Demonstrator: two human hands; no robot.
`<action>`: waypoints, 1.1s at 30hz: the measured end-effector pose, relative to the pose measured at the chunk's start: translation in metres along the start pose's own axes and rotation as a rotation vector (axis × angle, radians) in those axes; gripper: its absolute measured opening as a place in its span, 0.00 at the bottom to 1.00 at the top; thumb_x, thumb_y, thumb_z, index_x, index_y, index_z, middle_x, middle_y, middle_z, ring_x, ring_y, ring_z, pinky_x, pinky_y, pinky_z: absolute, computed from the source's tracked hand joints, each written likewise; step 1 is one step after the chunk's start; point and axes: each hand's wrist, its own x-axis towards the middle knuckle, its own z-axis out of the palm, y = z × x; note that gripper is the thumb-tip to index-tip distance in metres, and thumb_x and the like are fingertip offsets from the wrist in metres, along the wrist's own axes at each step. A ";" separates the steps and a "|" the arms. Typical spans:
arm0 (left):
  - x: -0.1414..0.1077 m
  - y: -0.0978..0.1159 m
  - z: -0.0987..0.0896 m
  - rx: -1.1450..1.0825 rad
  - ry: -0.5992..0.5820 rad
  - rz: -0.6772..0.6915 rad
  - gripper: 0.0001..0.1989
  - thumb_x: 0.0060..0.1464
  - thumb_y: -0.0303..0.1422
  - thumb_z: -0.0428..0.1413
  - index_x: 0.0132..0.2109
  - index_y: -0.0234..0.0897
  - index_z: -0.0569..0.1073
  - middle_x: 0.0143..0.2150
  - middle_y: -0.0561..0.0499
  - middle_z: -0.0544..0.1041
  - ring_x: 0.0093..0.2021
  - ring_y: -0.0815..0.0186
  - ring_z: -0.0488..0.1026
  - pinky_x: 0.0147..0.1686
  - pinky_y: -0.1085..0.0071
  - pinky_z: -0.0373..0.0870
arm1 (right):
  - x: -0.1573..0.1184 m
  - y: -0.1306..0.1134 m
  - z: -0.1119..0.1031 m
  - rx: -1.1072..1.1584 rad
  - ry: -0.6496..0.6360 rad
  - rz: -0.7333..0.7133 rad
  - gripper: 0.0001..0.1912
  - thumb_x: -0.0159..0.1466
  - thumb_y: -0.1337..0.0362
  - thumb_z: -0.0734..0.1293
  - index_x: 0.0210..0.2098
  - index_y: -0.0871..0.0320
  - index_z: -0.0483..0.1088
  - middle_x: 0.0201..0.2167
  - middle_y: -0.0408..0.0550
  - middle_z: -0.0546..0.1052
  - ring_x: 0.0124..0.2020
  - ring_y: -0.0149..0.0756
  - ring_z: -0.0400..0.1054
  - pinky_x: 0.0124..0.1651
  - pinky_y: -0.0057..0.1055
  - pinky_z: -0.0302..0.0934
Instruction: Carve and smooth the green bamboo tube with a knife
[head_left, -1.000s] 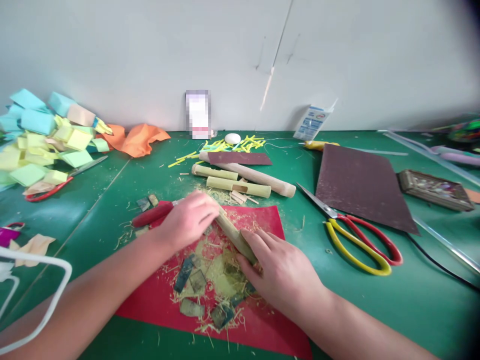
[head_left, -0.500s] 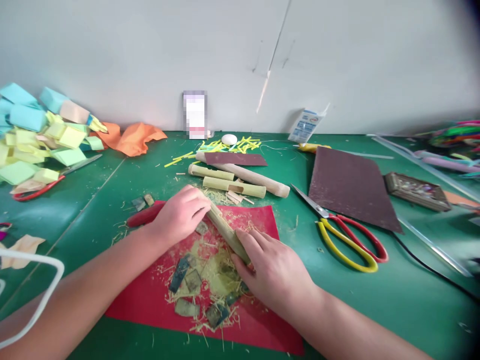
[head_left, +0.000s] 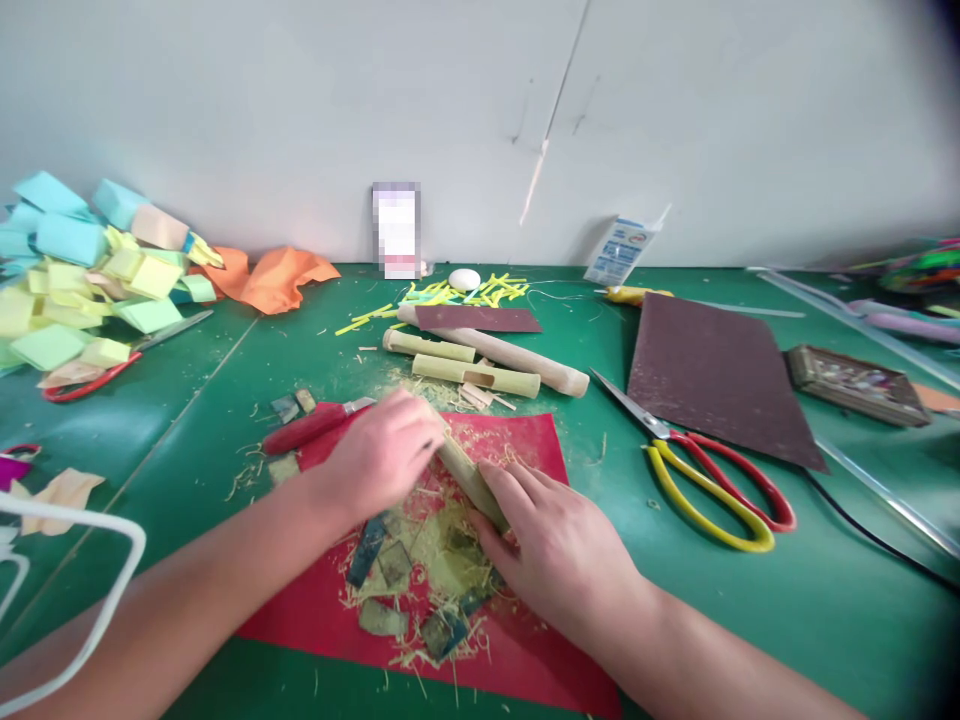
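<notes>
A pale bamboo tube (head_left: pixel 469 472) slants above a red sheet (head_left: pixel 536 440). My right hand (head_left: pixel 559 540) is wrapped round its near end. At its far end, my left hand (head_left: pixel 394 440) is closed, fingers bent against the tube; whether a small piece is pinched there is hidden. Dark sandpaper pieces (head_left: pixel 384 617) lie among shavings and pale dust on the sheet. Left of my left hand rests a red-handled knife (head_left: pixel 304 430). Two more bamboo tubes (head_left: pixel 476 377) and a long wooden rod (head_left: pixel 536 362) lie beyond.
Red and yellow scissors (head_left: pixel 709 480) and a dark sandpaper sheet (head_left: pixel 712 375) lie right. Folded paper pieces (head_left: pixel 71 240) pile up left, near orange cloth (head_left: pixel 274 280). A phone (head_left: pixel 397 230) and a carton (head_left: pixel 621 250) lean at the wall. A white frame (head_left: pixel 135 545) is lower left.
My left hand has shifted slightly right and down along the tube, uncovering more of the knife. My right hand keeps its hold. The whole view has shifted slightly.
</notes>
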 end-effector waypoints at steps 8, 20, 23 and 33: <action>-0.003 -0.003 -0.001 -0.015 -0.010 0.013 0.06 0.59 0.26 0.51 0.37 0.35 0.73 0.37 0.47 0.74 0.40 0.64 0.69 0.43 0.65 0.68 | 0.000 0.001 0.001 0.003 0.019 -0.003 0.12 0.60 0.67 0.63 0.43 0.62 0.67 0.31 0.47 0.75 0.31 0.39 0.69 0.31 0.33 0.62; -0.002 -0.001 -0.002 -0.028 -0.011 0.003 0.06 0.59 0.26 0.52 0.37 0.34 0.73 0.37 0.48 0.75 0.40 0.64 0.69 0.43 0.65 0.68 | -0.001 -0.001 -0.001 0.040 -0.010 0.026 0.10 0.60 0.66 0.62 0.42 0.60 0.67 0.30 0.47 0.74 0.31 0.37 0.68 0.31 0.31 0.60; -0.002 -0.002 -0.002 -0.021 0.036 -0.003 0.06 0.59 0.27 0.52 0.37 0.35 0.74 0.37 0.48 0.75 0.40 0.65 0.69 0.43 0.65 0.68 | -0.001 -0.001 -0.001 0.045 -0.016 0.054 0.10 0.60 0.65 0.62 0.41 0.60 0.67 0.30 0.46 0.74 0.29 0.36 0.67 0.30 0.31 0.59; 0.000 0.000 -0.001 0.003 -0.010 0.029 0.07 0.59 0.26 0.51 0.37 0.34 0.74 0.37 0.47 0.76 0.40 0.64 0.69 0.43 0.65 0.68 | 0.000 0.000 -0.001 0.094 -0.057 0.100 0.12 0.60 0.64 0.64 0.43 0.59 0.68 0.32 0.45 0.74 0.30 0.35 0.68 0.30 0.30 0.57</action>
